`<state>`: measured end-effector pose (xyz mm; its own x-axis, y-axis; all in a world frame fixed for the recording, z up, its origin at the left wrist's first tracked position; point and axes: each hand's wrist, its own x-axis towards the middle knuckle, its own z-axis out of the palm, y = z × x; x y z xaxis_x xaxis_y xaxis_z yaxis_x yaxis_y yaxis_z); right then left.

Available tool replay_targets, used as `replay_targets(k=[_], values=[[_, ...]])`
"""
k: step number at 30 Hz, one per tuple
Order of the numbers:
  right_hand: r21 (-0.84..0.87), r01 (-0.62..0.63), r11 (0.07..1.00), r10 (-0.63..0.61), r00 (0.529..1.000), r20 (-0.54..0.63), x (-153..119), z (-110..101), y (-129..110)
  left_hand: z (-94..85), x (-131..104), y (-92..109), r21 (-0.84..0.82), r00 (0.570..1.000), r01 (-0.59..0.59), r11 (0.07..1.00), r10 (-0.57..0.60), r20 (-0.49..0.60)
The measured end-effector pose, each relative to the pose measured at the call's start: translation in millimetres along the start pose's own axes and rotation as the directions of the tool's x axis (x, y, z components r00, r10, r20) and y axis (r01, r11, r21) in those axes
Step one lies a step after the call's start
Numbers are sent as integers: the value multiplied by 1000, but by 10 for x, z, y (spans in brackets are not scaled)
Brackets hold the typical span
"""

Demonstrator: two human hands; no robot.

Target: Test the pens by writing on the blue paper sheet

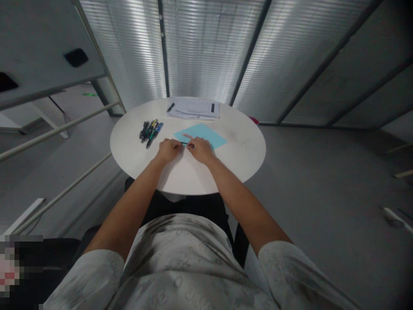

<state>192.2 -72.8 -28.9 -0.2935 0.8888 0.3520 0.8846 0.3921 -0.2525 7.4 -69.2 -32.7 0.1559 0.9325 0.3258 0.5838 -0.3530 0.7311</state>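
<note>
My left hand (pixel 170 150) and my right hand (pixel 201 149) face each other over the near part of the round white table (pixel 190 181). Between their fingertips stretches a thin dark pen (pixel 184 143), each hand pinching one part of it. Whether it is one piece or a pen and its cap is too small to tell. Just beyond the hands lies a light-blue sheet (pixel 206 132), partly under my right hand. A slim pinkish strip (pixel 187 136) rests on that sheet; its kind is unclear.
Several pens (pixel 150 131) lie heaped at the table's left. A stack of white papers (pixel 193 108) sits at the far edge, with a dark pen (pixel 171 107) on it. White rails (pixel 64 128) stand left of the table, and blinds (pixel 206 51) hang behind it.
</note>
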Motion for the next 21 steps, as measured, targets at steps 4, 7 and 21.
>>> replay_targets(k=[4, 7, 21], values=[[-1, -4, 1000, 4, 1000, 16, 4, -9, -6, -13, -4, 24, 123, 1000, -25, 992, 25, 5], [3, -6, 1000, 6, 1000, 11, 6, -10, -2, -8, 10, 10, 119, 1000, -28, 993, 28, 3], [32, 0, 1000, 0, 1000, 4, 4, 10, 11, -7, 32, -14, 55, 1000, -21, 998, 21, 5]])
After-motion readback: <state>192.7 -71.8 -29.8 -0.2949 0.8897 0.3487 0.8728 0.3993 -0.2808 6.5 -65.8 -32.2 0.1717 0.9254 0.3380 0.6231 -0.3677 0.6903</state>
